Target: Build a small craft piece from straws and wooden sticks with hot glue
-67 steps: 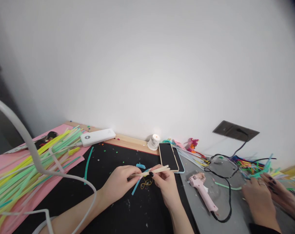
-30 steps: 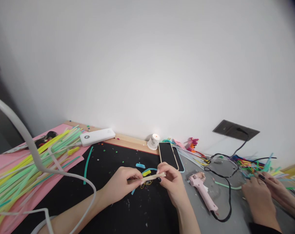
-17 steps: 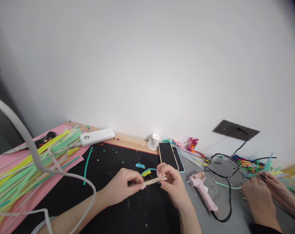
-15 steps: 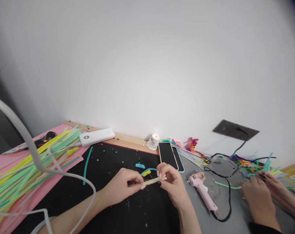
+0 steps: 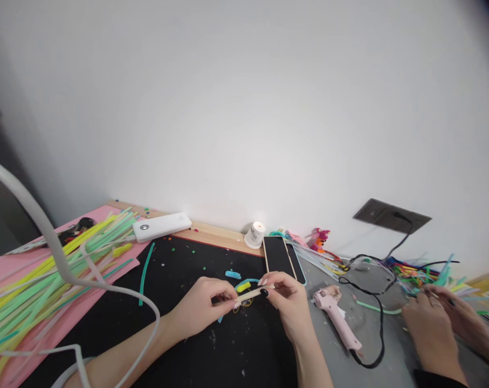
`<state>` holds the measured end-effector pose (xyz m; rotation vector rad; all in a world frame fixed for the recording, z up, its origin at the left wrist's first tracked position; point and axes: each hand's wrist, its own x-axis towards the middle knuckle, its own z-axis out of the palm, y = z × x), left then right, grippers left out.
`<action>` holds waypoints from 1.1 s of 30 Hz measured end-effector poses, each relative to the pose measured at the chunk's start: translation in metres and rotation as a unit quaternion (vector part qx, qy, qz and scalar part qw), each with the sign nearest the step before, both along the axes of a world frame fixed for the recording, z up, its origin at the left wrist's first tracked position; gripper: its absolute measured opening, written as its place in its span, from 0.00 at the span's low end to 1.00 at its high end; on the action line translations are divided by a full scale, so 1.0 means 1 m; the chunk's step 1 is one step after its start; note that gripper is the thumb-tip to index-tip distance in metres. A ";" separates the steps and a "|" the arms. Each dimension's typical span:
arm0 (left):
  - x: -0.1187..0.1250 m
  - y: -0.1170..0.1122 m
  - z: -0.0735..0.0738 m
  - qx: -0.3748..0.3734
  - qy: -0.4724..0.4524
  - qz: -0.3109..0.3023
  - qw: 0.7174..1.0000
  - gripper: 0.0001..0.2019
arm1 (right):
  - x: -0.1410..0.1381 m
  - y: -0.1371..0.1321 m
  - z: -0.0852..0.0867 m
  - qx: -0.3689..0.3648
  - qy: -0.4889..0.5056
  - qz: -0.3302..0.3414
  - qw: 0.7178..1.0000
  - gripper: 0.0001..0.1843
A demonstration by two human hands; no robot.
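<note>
Between my two hands a short cream pipe cleaner point(image 5: 249, 295) is held out nearly level, its right end slightly higher. My left hand point(image 5: 207, 303) pinches its left end between thumb and fingers. At the other end, my right hand point(image 5: 285, 296) grips it with the thumb and fingertips. Just behind and below it on the black mat lie a small yellow piece point(image 5: 243, 286), thin yellowish loops point(image 5: 248, 303) and a blue strand, partly covered. A coiled light-blue piece point(image 5: 233, 275) rests a little farther back.
Left, many pipe cleaners point(image 5: 86, 258) cover a pink sheet point(image 5: 125, 273); a white cable point(image 5: 118, 291) arcs in front. A white device point(image 5: 162, 227), paper cup point(image 5: 255, 235) and phones point(image 5: 277, 253) stand behind. Right are a pink glue gun point(image 5: 338, 318), its black cord and another person's hands point(image 5: 430, 320).
My right hand has shifted its hold on the cream pipe cleaner, its thumb now lying along it. The strip sits slightly higher, and more of the yellowish loops shows beneath.
</note>
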<state>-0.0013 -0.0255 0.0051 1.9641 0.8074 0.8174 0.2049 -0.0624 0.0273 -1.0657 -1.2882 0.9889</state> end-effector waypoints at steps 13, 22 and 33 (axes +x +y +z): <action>0.002 0.000 0.002 -0.006 0.000 0.016 1.000 0.08 | -0.002 0.002 -0.004 -0.008 -0.043 -0.066 0.997 0.03; 0.002 0.000 0.000 0.007 0.002 0.019 1.000 0.09 | -0.020 0.002 -0.013 -0.020 -0.045 -0.069 0.996 0.02; 0.001 0.002 0.000 0.032 0.013 0.045 0.998 0.08 | -0.029 0.000 -0.016 -0.001 -0.095 -0.051 0.994 0.04</action>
